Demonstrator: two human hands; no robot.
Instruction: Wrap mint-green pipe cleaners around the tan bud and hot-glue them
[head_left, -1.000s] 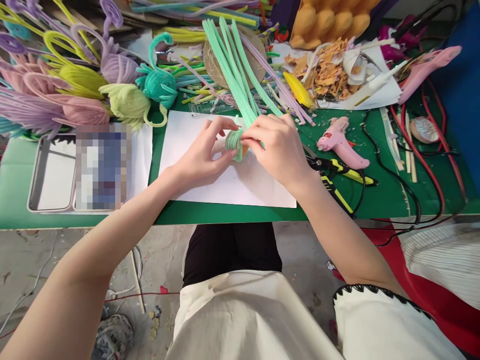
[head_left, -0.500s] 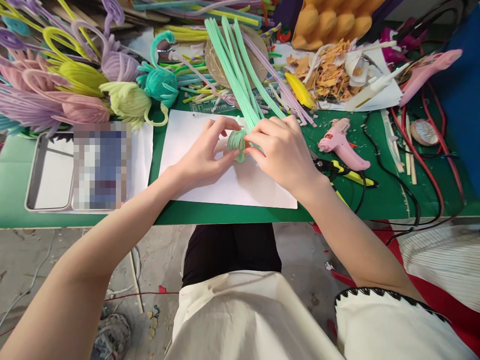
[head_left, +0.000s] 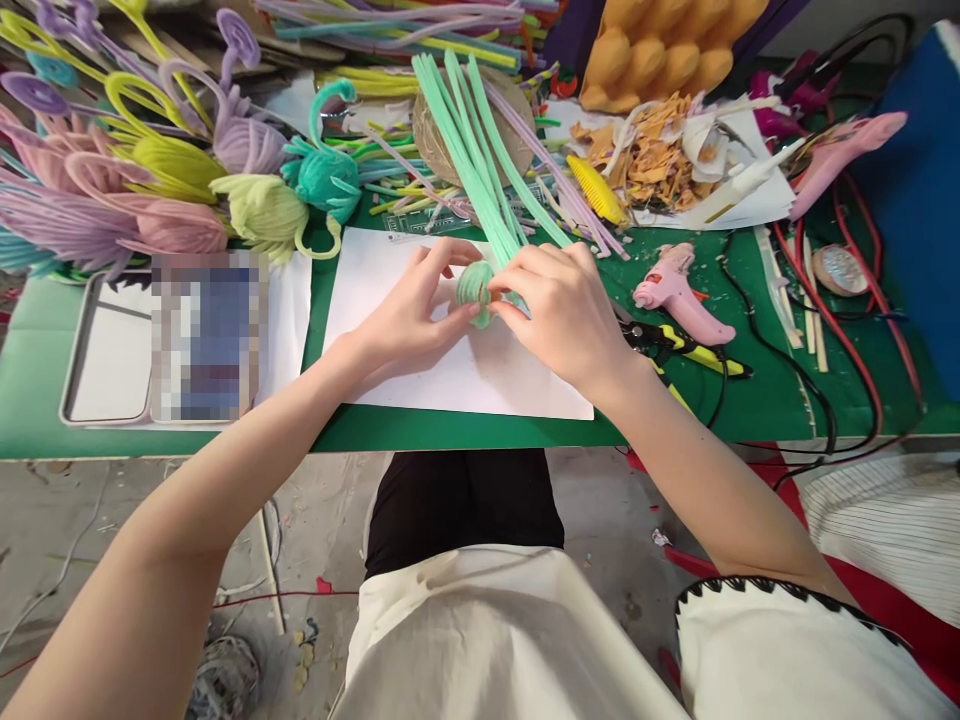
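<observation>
Above a white sheet of paper (head_left: 420, 385), a small mint-green coil of pipe cleaner (head_left: 472, 285) sits between my two hands. My left hand (head_left: 412, 305) grips its left side with thumb and fingertips. From the right, my right hand (head_left: 559, 310) pinches the coil's edge with thumb and index finger; those fingers partly hide it. Behind my right hand, a bunch of long mint-green pipe cleaners (head_left: 480, 170) leans away toward the back of the table; its near end is hidden by the hand.
A pink glue gun (head_left: 686, 300) and yellow-black pliers (head_left: 694, 348) lie to the right, near dark cables. Pipe-cleaner birds (head_left: 259, 210) crowd the left, behind a tin tray (head_left: 66, 385). Orange scraps (head_left: 660, 150) and an orange egg carton (head_left: 652, 50) stand at the back.
The coil has turned slightly in my fingers and shows more of its face. Both hands stay nearly in place; the whole view has shifted a little.
</observation>
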